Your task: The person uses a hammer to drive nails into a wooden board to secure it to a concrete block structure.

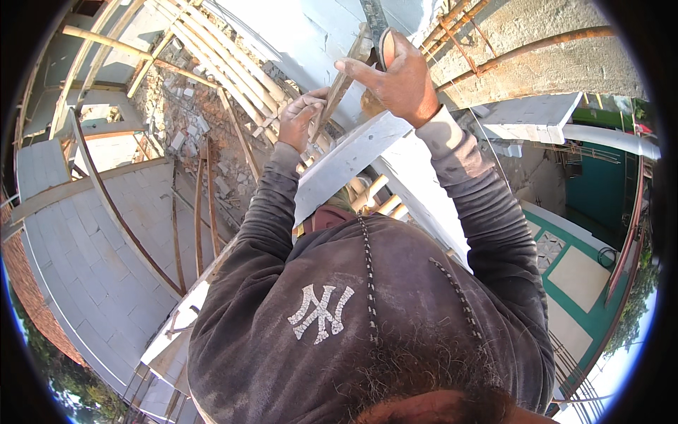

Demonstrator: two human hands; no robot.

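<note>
Two hands up | left hand [300,116] grips wooden stick [344,79] | right hand [395,81] clasps handle [385,48] above it

white beam [346,161], wooden strip [340,85] resting on it

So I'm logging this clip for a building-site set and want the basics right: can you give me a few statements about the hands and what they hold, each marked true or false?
1. The left hand grips a narrow wooden strip. True.
2. The right hand rests empty at the person's side. False: it is raised and closed around a dark tool near the top of the strip.
3. A pale curved board lies just below both hands. True.
4. The person wears short sleeves. False: dark grey long sleeves cover both forearms.
5. A rusty metal bar runs across the rough wall beside the right hand. True.
</note>
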